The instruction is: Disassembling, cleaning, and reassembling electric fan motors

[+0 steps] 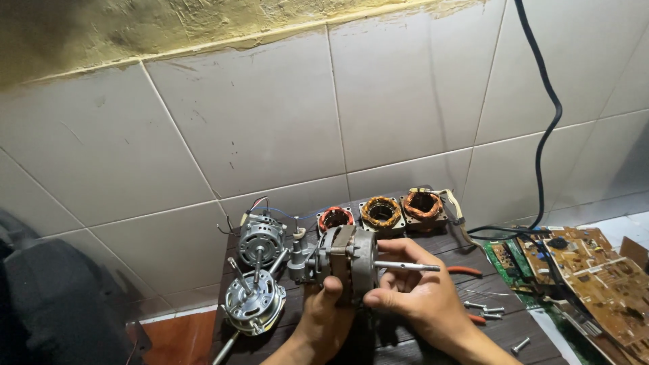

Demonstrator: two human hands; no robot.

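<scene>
No containers in view; everything sits loose on the dark tabletop [433, 250]. Your left hand [323, 312] grips the fan motor [343, 262] from below, thumb up on its casing. Your right hand [422, 294] closes on the motor's right face, fingers curled just under its shaft [407, 266], which sticks out to the right. The motor is held just above the tabletop, between both hands.

Left of your left hand: two more motors, one [261, 238] with coloured wires farther back, one [254, 300] nearer, shafts up. Beyond your hands, against the tiled wall [270, 122], three wound stators in a row: reddish [335, 217], yellowish [381, 212], orange [423, 205]. Right of your right hand: loose screws [488, 311], an orange-handled tool [465, 271] mostly hidden by your fingers, then brown circuit boards [595, 270] cut off by the frame edge. A black cable [547, 115] hangs down the wall to the boards.

Your palms and the motor's underside are hidden. A dark blurry shape [54, 304] far left is hard to make out. The tabletop's left edge runs just past the near motor; bare room lies close in front of your right hand.
</scene>
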